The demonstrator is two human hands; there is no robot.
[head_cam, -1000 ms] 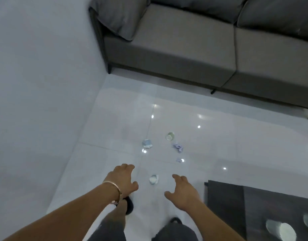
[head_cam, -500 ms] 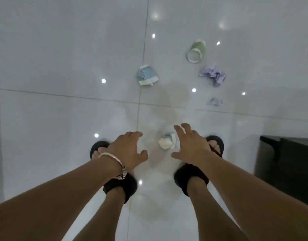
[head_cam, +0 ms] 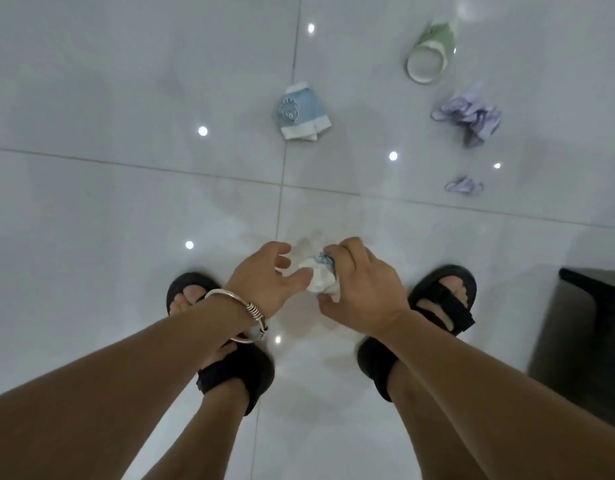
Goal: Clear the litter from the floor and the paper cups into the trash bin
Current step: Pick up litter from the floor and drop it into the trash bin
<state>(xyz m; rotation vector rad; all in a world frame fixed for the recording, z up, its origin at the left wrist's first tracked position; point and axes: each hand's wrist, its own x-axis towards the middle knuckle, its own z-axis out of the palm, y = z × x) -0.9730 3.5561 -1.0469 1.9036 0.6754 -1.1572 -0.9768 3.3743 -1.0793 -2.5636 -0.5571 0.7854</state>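
Gripping the crumpled paper cup [head_cam: 320, 281], right hand [head_cam: 363, 294] curls round it; left hand [head_cam: 266, 284] fingers spread, thumb touching it.

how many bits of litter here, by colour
blue and white: 2 (crushed cup in the right hand, flattened cup)
green: 1 (uncrushed cup)
purple: 2 (crumpled wad, small scrap)
total: 5

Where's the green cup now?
Head view, upper right: the green cup lies on its side on the floor, just beyond the crumpled purple paper, right of the flattened blue cup.
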